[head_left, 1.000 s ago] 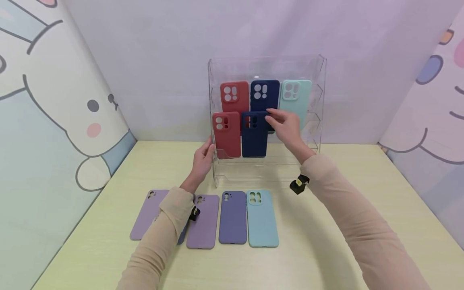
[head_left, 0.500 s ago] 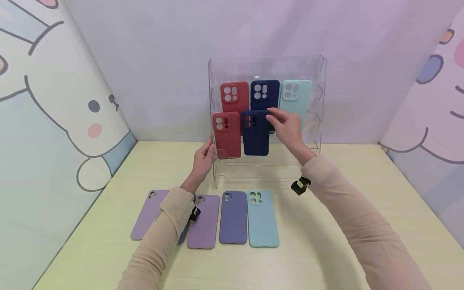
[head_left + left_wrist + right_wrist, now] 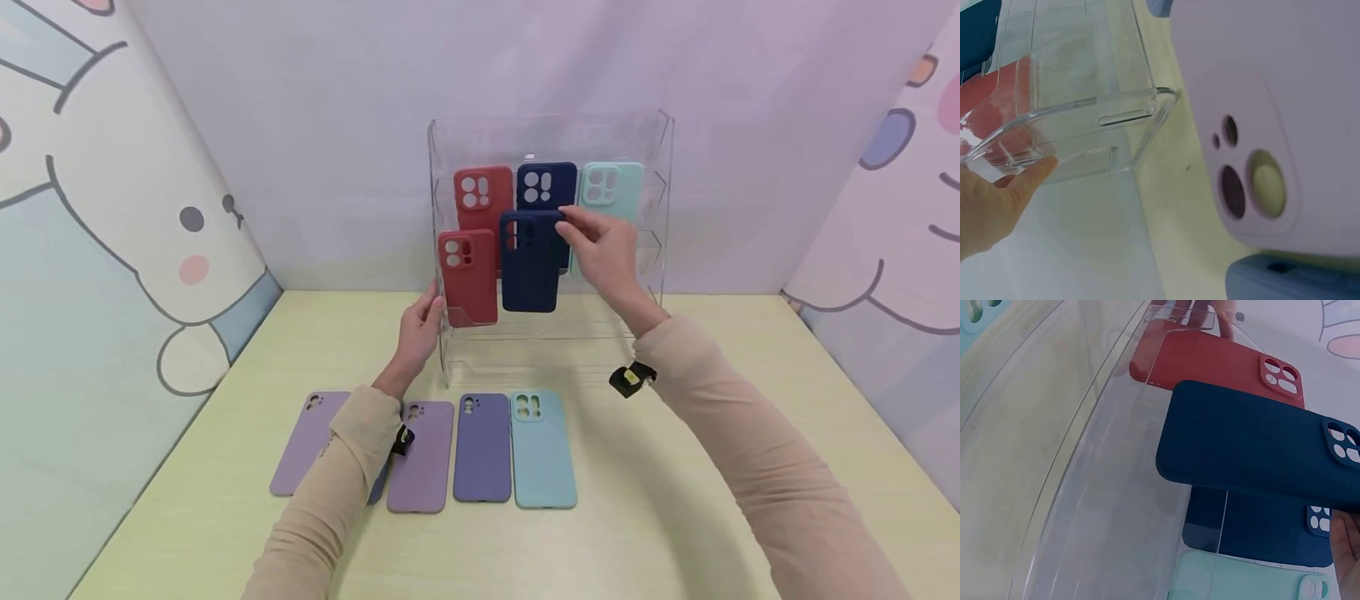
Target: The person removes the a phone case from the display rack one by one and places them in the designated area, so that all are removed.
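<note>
My right hand (image 3: 609,250) pinches a navy phone case (image 3: 529,271) by its upper right corner. The case hangs upright in front of the clear acrylic display rack (image 3: 555,337), and in the right wrist view its lower end is free of the shelf lip. Beside it a red phone case (image 3: 470,283) leans in the same tier. Behind, in the upper tier, stand another red case (image 3: 483,187), a second navy case (image 3: 558,179) and a mint case (image 3: 622,187). My left hand (image 3: 420,333) holds the rack's left side, thumb (image 3: 1038,172) against the clear panel.
Flat on the table (image 3: 637,533) before the rack lie two lilac cases (image 3: 420,467), a violet-blue case (image 3: 482,458) and a light blue case (image 3: 545,458). Another bluish case (image 3: 378,487) is mostly hidden under my left forearm. A curtain (image 3: 337,167) backs the table.
My right hand has raised the navy case from the rack's lower tier, up and slightly to the right. The left hand has stayed at the rack's side.
</note>
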`<state>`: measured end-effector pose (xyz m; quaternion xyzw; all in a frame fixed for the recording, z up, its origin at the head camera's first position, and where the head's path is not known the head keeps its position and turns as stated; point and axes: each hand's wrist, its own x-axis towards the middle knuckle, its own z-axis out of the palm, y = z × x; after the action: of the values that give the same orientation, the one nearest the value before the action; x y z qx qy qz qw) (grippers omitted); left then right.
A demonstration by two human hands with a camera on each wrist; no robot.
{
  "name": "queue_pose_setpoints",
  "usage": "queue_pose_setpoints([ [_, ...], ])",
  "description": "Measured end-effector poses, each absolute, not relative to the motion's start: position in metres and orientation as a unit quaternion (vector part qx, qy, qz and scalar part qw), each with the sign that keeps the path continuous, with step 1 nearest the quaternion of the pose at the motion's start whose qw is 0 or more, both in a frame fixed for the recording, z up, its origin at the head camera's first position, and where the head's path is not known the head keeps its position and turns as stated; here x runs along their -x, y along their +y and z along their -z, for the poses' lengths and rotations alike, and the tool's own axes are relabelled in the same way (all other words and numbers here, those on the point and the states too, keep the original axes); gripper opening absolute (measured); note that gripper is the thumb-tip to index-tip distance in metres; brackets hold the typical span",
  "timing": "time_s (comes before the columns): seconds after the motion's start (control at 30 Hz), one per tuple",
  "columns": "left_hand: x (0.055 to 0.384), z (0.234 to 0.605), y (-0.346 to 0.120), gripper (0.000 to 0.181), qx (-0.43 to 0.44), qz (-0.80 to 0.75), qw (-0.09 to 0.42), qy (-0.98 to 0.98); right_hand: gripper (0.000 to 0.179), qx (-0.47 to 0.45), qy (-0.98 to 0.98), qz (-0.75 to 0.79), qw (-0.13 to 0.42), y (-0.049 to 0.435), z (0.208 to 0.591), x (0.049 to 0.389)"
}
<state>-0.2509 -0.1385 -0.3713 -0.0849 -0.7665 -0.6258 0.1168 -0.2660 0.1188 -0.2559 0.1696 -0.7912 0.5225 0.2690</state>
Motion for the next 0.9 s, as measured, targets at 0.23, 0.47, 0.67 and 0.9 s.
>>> queue_pose_setpoints([
  [0.23, 0.251, 0.371, -0.138, 0.043, 0.077, 0.632, 0.117, -0.762, 0.027, -0.176, -0.787, -0.524, 0.274, 0.126, 0.250, 0.257],
  [0.47, 0.251, 0.369, -0.138, 0.044, 0.077, 0.625, 0.115, -0.769, 0.027, -0.174, -0.781, -0.530, 0.281, 0.135, 0.250, 0.247],
  [0.67, 0.242, 0.357, -0.136, 0.043, 0.075, 0.637, 0.096, -0.761, 0.025, -0.188, -0.773, -0.533, 0.288, 0.144, 0.253, 0.237],
  [0.9, 0.242, 0.357, -0.135, 0.043, 0.077, 0.636, 0.097, -0.761, 0.027, -0.182, -0.775, -0.536, 0.281, 0.155, 0.254, 0.224],
])
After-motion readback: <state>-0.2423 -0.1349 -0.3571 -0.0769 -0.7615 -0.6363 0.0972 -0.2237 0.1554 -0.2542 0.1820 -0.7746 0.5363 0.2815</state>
